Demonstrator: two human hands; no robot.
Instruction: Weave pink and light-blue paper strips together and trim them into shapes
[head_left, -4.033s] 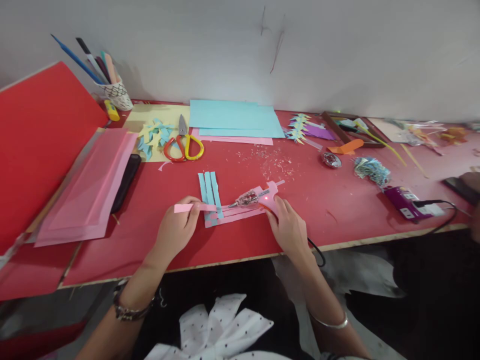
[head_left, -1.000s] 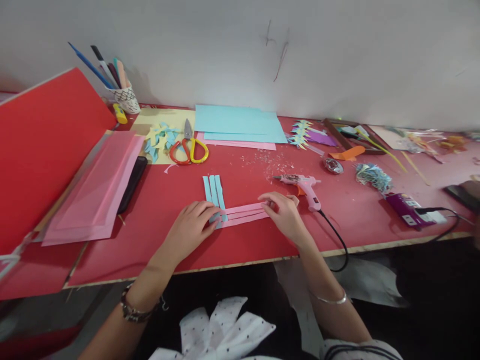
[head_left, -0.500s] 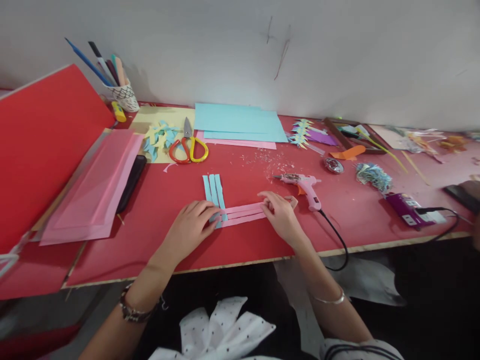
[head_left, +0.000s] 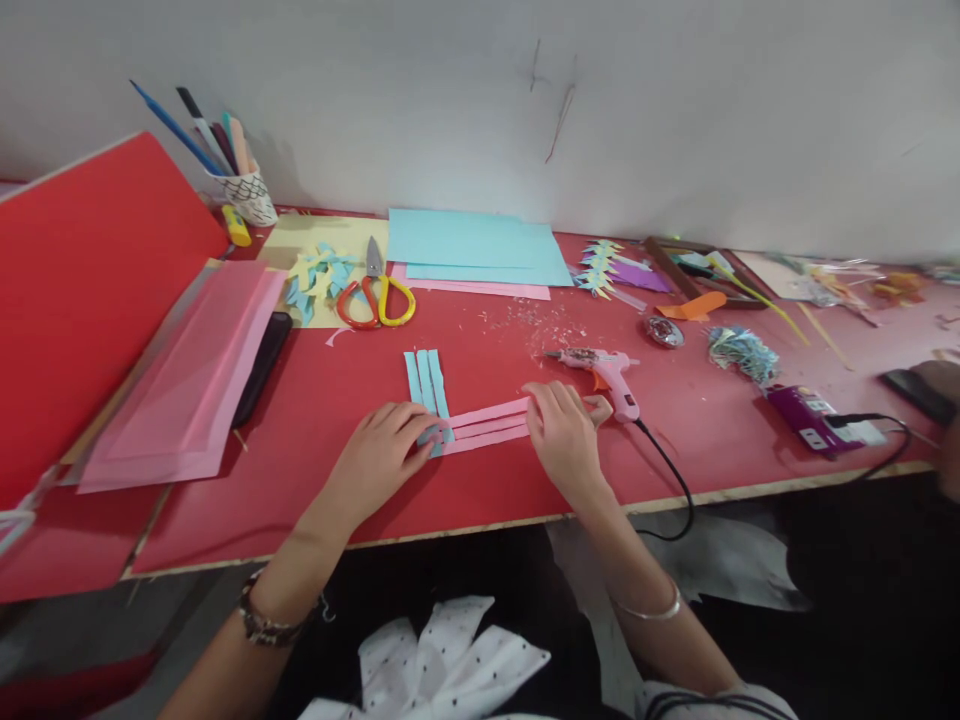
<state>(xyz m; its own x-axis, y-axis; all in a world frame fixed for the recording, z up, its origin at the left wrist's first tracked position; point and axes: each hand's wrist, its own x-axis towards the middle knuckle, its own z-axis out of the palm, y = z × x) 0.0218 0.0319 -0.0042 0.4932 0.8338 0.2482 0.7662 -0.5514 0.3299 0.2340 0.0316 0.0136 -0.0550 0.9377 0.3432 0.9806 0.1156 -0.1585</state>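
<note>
Light-blue paper strips stand upright in my view on the red table, side by side. Pink paper strips run rightward from their lower end, crossing them. At that crossing my left hand is closed, its thumb and fingertips pinching the strips from the left. My right hand has its fingers closed over the right end of the pink strips, hiding it. Just beyond this hand lies a pink glue gun, its nozzle facing left and its black cord trailing over the table edge.
Scissors and yellow-blue paper cuttings lie on a yellow sheet. Blue sheets rest by the wall. Left are pink sheets and a pen cup. A purple power strip sits right, near another person's hand.
My right hand has shifted slightly right and settled further over the end of the pink strips. The left hand stays at the crossing.
</note>
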